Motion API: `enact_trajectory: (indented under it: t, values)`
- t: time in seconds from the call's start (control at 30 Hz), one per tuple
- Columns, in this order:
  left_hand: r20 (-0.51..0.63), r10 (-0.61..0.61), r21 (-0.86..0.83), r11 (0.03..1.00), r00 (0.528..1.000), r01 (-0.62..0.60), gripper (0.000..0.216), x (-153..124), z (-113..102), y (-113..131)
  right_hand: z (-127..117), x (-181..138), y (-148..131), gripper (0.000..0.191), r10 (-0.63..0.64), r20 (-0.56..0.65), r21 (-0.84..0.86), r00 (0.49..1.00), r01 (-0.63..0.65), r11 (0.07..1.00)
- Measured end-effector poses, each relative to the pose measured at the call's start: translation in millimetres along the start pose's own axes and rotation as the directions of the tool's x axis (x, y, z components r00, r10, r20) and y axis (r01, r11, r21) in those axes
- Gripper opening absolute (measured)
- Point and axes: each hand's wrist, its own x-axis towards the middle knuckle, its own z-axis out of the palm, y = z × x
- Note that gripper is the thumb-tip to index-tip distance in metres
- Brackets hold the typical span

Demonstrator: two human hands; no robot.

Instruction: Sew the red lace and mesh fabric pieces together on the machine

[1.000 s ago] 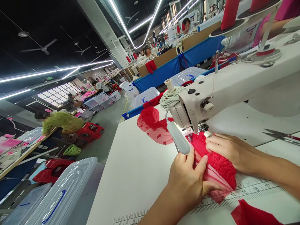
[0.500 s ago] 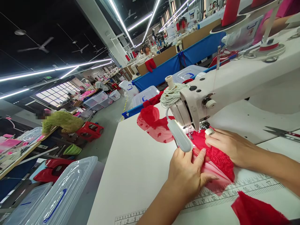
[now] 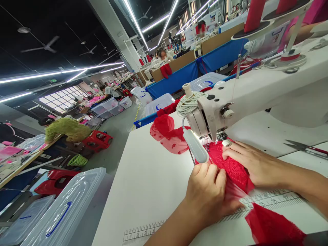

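Red lace fabric (image 3: 235, 173) with a sheer red layer lies under the needle area of a white sewing machine (image 3: 252, 99). My left hand (image 3: 208, 194) is closed, its curled fingers gripping the near-left edge of this fabric, just below the grey lamp (image 3: 196, 147). On the lace's right side rests my right hand (image 3: 256, 160), fingers stretched out and lying flat beside the presser foot area. The needle tip is hard to make out behind the lamp. Another red fabric piece (image 3: 274, 223) lies apart, nearer the table's front edge.
Sheer red fabric with small motifs (image 3: 170, 136) lies behind the lamp. Black-bladed scissors (image 3: 304, 147) rest to the right. A printed ruler (image 3: 143, 232) runs along the white table (image 3: 133, 184). Lidded plastic bins (image 3: 66, 205) stand left, and a co-worker (image 3: 65, 128) sits beyond them.
My left hand's fingers have curled in from a spread position and gathered the sheer fabric. The near red piece has shifted slightly left in view. My right hand stays on the lace.
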Motion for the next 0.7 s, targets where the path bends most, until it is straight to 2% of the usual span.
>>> enact_trajectory:
  t: [0.07,0.13,0.17,0.2,0.23,0.27,0.3,0.37,0.4,0.5,0.6,0.7]
  values:
    - [-0.009,0.027,0.027,0.999,1.0,-0.026,0.026,0.9,0.7,1.6,-0.1,-1.8,-0.6,0.017,-0.013,-0.015,-0.056,1.0,0.013,0.998]
    - [-0.019,0.039,-0.008,0.999,0.999,-0.039,0.025,1.7,-0.4,-0.7,1.7,-2.2,-3.0,0.012,-0.04,-0.062,-0.109,0.997,0.034,0.993]
    - [-0.026,0.013,-0.092,0.996,1.0,-0.015,0.026,2.4,-1.4,-3.2,3.5,-2.0,-4.5,0.011,-0.065,-0.095,-0.121,0.993,0.053,0.991]
    - [-0.005,-0.065,-0.234,0.97,0.998,0.062,0.025,3.3,-2.4,-6.6,5.6,-1.5,-5.9,0.013,-0.092,-0.135,-0.116,0.987,0.076,0.99]
    - [0.054,-0.179,-0.394,0.9,0.982,0.186,0.022,4.5,-3.1,-10.4,7.9,-0.6,-7.1,0.016,-0.107,-0.179,-0.092,0.978,0.092,0.992]
    - [0.143,-0.301,-0.527,0.784,0.943,0.329,0.02,5.9,-3.2,-14.6,10.2,0.5,-8.0,0.019,-0.098,-0.227,-0.059,0.969,0.086,0.995]
    - [0.247,-0.403,-0.609,0.643,0.882,0.464,0.016,7.4,-2.5,-18.9,12.1,2.0,-8.6,0.021,-0.071,-0.264,-0.026,0.962,0.067,0.997]
    - [0.417,-0.513,-0.646,0.414,0.75,0.642,0.012,10.4,1.1,-26.4,14.4,5.7,-9.0,0.022,0.009,-0.3,0.017,0.954,-0.004,1.0]
    - [0.461,-0.54,-0.634,0.354,0.704,0.687,0.013,11.8,3.7,-29.4,14.8,7.5,-8.9,0.021,0.052,-0.311,0.014,0.949,-0.05,0.999]
    - [0.54,-0.565,-0.613,0.244,0.624,0.752,0.013,14.9,10.7,-34.1,13.9,11.1,-8.9,0.019,0.104,-0.396,-0.071,0.912,-0.143,0.987]
    - [0.559,-0.564,-0.609,0.219,0.608,0.762,0.016,16.0,13.3,-33.5,13.3,10.4,-10.9,0.021,0.05,-0.496,-0.175,0.867,-0.156,0.972]
    - [0.529,-0.545,-0.614,0.284,0.65,0.737,0.023,15.5,11.8,-31.0,13.5,8.4,-15.4,0.029,-0.064,-0.397,-0.212,0.915,-0.024,0.977]
